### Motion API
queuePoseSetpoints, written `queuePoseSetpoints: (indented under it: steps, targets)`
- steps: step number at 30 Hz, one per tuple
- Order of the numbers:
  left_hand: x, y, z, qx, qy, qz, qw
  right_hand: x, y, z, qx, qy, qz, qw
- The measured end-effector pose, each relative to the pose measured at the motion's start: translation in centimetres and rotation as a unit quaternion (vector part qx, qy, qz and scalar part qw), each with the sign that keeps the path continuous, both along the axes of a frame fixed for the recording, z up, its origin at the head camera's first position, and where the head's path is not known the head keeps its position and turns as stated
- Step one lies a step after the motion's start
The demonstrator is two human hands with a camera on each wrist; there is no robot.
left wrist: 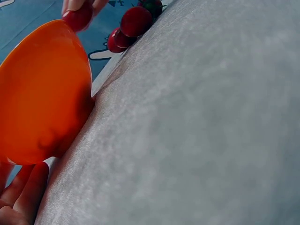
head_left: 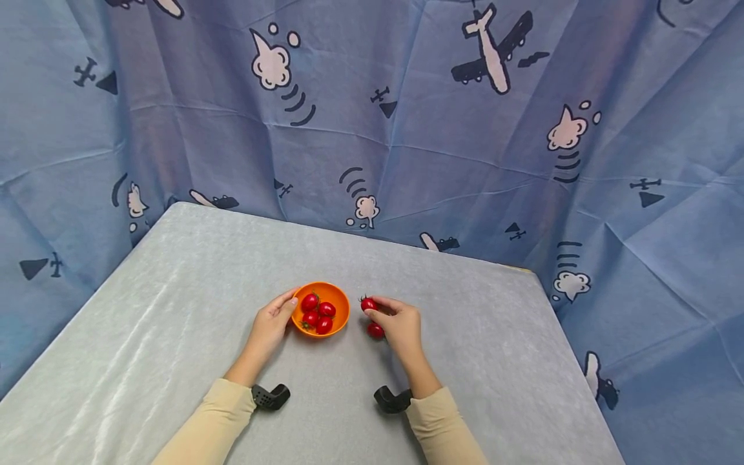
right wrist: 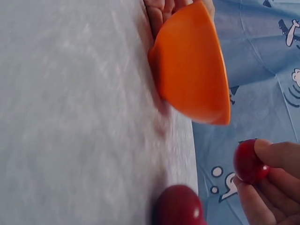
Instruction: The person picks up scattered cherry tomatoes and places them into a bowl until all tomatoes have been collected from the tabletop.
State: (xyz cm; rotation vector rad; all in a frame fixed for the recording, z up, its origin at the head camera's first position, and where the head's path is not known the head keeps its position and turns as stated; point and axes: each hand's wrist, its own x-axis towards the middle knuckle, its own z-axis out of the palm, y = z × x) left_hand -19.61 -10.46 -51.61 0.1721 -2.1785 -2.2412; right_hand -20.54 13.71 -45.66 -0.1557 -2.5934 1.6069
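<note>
My left hand (head_left: pixel 271 321) holds the left side of an orange bowl (head_left: pixel 343 310), its thumb at the rim. Several red cherry tomatoes (head_left: pixel 310 301) with green stems lie inside the bowl. Between the thumb and fingertips of my right hand (head_left: pixel 405 326), one cherry tomato (head_left: pixel 368 303) is pinched just right of the bowl. The right wrist view shows this tomato (right wrist: pixel 251 161) raised off the table. Under the right hand another tomato (head_left: pixel 375 330) rests on the cloth, partly covered by the hand in the head view. More loose tomatoes (left wrist: pixel 136 21) show in the left wrist view.
A pale grey cloth covers the table (head_left: pixel 192 278). Behind it hangs a blue curtain (head_left: pixel 325 155) printed with planes and clouds. Black devices are worn at the left wrist (head_left: pixel 270 397) and right wrist (head_left: pixel 392 400), below beige sleeves.
</note>
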Motion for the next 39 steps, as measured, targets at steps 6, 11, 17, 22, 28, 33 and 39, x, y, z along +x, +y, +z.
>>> queuePoseSetpoints:
  steps: [6,11,17,22,28,33,39]
  targets:
    - [0.0,0.0,0.1,0.009,-0.002,-0.002,1.0,-0.1,-1.2,0.4,-0.026,0.005,0.015,1.0]
    - [0.1,0.0,0.0,0.003,-0.009,-0.001,1.0,-0.2,-2.2,0.6,-0.045,0.005,0.032,0.998]
    - [0.0,0.1,-0.1,0.0,-0.01,-0.003,0.9999,-0.2,-3.1,0.7,-0.068,0.009,0.057,0.996]
    - [-0.1,0.1,-0.2,0.005,-0.008,-0.005,0.9999,-0.4,-3.9,0.6,-0.074,0.023,0.07,0.995]
    - [-0.1,0.0,-0.2,0.005,-0.006,-0.006,0.9999,-0.5,-4.9,0.4,-0.069,0.035,0.081,0.994]
    - [-0.1,-0.1,-0.1,0.006,-0.007,-0.008,0.9999,-0.4,-5.7,0.4,-0.033,0.025,0.078,0.996]
    - [-0.1,0.0,-0.1,0.002,-0.01,-0.006,0.9999,-0.2,-6.4,0.4,0.002,0.023,0.081,0.996]
